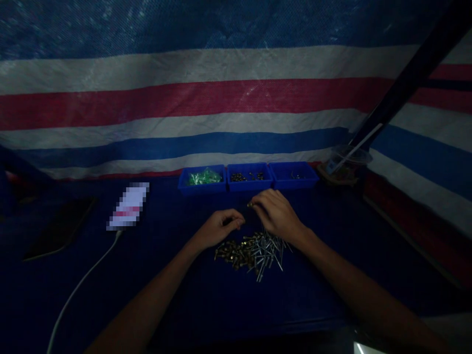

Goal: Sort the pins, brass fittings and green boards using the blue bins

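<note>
My right hand (276, 211) is closed in a pinch, with a small brass-coloured metal piece (250, 204) at its fingertips. To its left, my left hand (219, 227) has thumb and fingertips together; whatever they may hold is too small to make out. Just below both hands lies a heap of small brass-coloured metal pieces (236, 255). Thin silver metal pins (268, 250) are piled against the heap's right side, partly under my right hand.
Behind the hands stand three blue trays: one with green and clear plastic bits (204, 177), one with small metal parts (239, 177), one with a few thin pieces (298, 175). A phone (130, 206) on a white cable lies left. A plastic cup (348, 156) stands right.
</note>
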The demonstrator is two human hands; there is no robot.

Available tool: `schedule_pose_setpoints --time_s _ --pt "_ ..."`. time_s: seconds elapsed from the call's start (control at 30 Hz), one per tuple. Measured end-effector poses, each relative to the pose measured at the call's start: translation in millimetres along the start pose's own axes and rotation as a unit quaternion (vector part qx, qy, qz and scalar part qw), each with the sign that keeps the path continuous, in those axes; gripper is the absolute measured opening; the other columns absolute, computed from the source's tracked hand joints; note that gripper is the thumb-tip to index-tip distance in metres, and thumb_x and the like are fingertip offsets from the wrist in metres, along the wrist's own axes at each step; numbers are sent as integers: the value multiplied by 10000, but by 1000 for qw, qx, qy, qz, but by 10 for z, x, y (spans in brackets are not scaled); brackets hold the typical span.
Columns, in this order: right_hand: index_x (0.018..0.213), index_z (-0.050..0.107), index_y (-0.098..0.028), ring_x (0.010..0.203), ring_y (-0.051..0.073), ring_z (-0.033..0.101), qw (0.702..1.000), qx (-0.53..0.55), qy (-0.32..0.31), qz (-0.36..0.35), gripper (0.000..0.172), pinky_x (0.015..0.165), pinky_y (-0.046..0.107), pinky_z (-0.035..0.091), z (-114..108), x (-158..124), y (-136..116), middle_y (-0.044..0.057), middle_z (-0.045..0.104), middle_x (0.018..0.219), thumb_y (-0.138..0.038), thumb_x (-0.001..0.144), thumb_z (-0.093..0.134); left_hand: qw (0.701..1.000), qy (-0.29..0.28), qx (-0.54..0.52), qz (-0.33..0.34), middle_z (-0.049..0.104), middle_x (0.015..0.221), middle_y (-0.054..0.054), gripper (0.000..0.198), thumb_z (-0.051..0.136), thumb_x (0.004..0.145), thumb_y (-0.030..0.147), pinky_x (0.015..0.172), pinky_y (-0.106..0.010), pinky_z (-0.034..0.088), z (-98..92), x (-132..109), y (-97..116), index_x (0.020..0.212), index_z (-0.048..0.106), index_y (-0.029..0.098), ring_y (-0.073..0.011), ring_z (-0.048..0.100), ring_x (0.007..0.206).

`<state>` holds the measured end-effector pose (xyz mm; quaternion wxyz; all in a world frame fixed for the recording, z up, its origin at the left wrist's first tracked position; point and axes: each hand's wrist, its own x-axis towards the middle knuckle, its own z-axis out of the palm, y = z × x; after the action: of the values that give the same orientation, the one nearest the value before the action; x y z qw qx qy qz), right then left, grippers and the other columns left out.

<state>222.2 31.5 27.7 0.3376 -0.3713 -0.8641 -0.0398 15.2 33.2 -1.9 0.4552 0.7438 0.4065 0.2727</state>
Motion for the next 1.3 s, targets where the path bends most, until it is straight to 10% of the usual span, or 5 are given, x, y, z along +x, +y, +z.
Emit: schedule_pose_setpoints --time_s 0.3,0.53,0.8,1.13,1.3 --pt "1194 521 -86 949 309 551 965 -180 11 189 416 794 440 394 -209 610 383 171 634 984 -360 883 490 940 -31 330 80 661 941 -9 139 649 800 324 970 -484 246 1 -163 193 922 675 263 -237 543 996" --pt "1015 617 -163 802 209 551 992 -2 -60 110 234 744 365 424 22 -154 6 70 642 823 -318 885 500 930 -12 360 71 660 921 -25 137 625 806 287 956 -482 234 125 -163 161 933 668 263 -248 558 971" --pt "913 585 -184 852 187 514 990 39 -134 -2 79 758 327 392 12 -161 -190 50 627 877 -222 867 534 979 41 196 32 691 882 -28 229 469 875 302 748 -295 416 60 -75 157 915 658 180 -180 607 813" --pt "833 592 -172 786 170 504 997 16 -79 -1 195 729 299 379 75 -173 -79 48 613 802 -287 926 465 972 70 218 55 646 703 -5 363 383 920 371 675 -265 416 106 -68 195 754 636 171 -159 589 692" --pt "761 554 -195 737 172 514 993 32 99 51 303 723 324 394 -242 -76 -181 45 570 727 -290 958 343 948 55 306 74 694 940 -36 253 433 913 308 842 -319 412 -51 -116 186 982 655 206 -195 609 900"
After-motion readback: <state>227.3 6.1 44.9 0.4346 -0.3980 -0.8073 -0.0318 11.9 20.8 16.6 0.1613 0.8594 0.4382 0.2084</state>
